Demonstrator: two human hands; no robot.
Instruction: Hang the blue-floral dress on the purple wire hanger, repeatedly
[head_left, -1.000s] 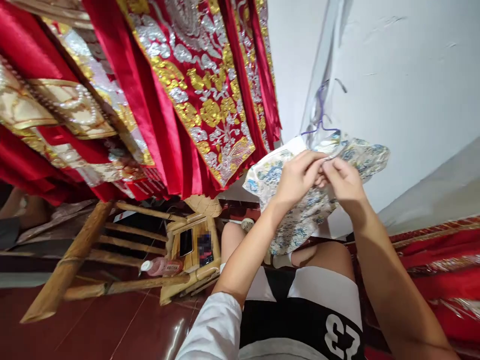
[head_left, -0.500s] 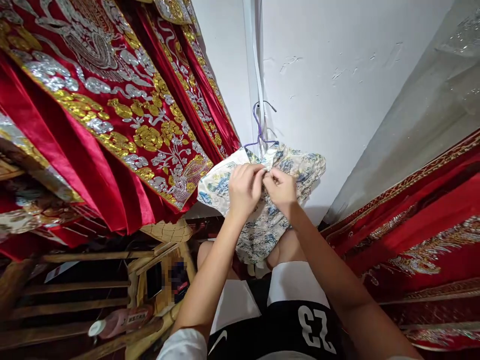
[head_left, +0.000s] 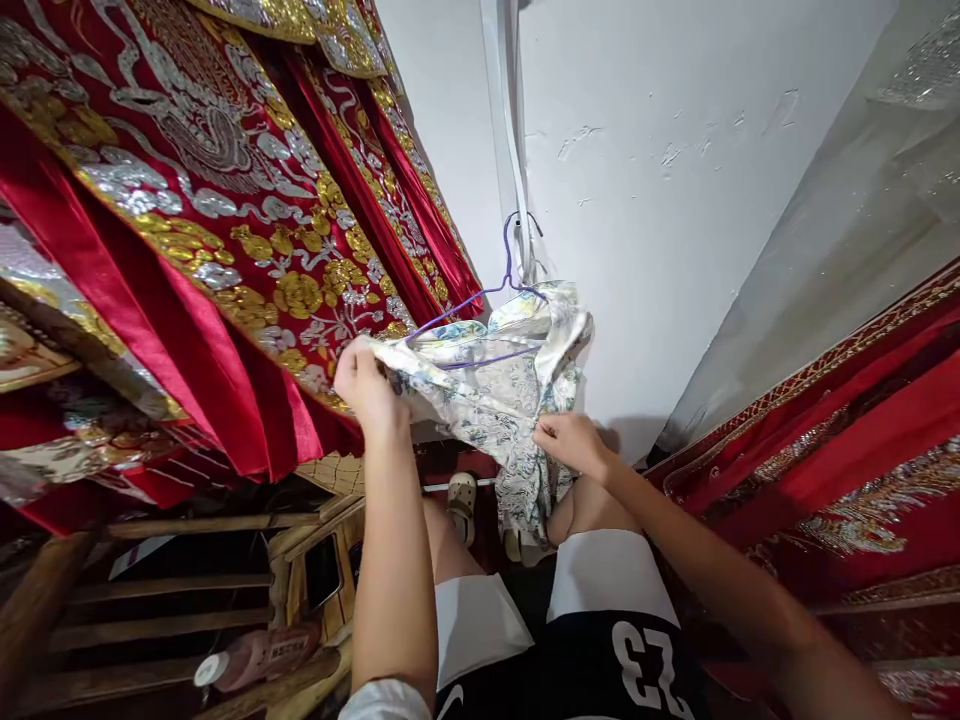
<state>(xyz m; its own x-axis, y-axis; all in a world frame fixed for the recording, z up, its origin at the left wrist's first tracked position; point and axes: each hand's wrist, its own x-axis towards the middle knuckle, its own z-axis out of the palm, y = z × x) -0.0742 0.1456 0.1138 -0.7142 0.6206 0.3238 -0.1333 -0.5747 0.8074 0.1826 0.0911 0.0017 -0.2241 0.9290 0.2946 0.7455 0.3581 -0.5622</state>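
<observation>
A white plastered wall [head_left: 660,200] fills the upper middle of the view, with a pale strip [head_left: 504,130] running down its corner. To the left hang red satin robes [head_left: 187,230] thick with gold and silver embroidery; to the right more red embroidered cloth [head_left: 847,450] slopes under a sheet of grey plastic [head_left: 855,220]. Low on the left stands a bamboo frame [head_left: 172,590] with a phone [head_left: 324,572] on it and a pink bottle [head_left: 251,655] lying along a rail. The person sits with bare knees, in black and white shorts [head_left: 637,660] marked 23.

Between the robes and the wall, above the knees, hangs a pale floral garment [head_left: 495,400] on a purple wire hanger [head_left: 480,298]. The shoulder line of the garment runs nearly level, rising slightly from left to right, and its long axis drops from the hanger down toward the knees, where the hem bunches. The hanger's hook points up along the wall corner; what it catches on cannot be told.

The left hand [head_left: 367,385] is closed around the left shoulder end of the garment, by the hanger's tip. The right hand [head_left: 574,445] pinches the cloth lower on the right edge, with the fingers curled in.
</observation>
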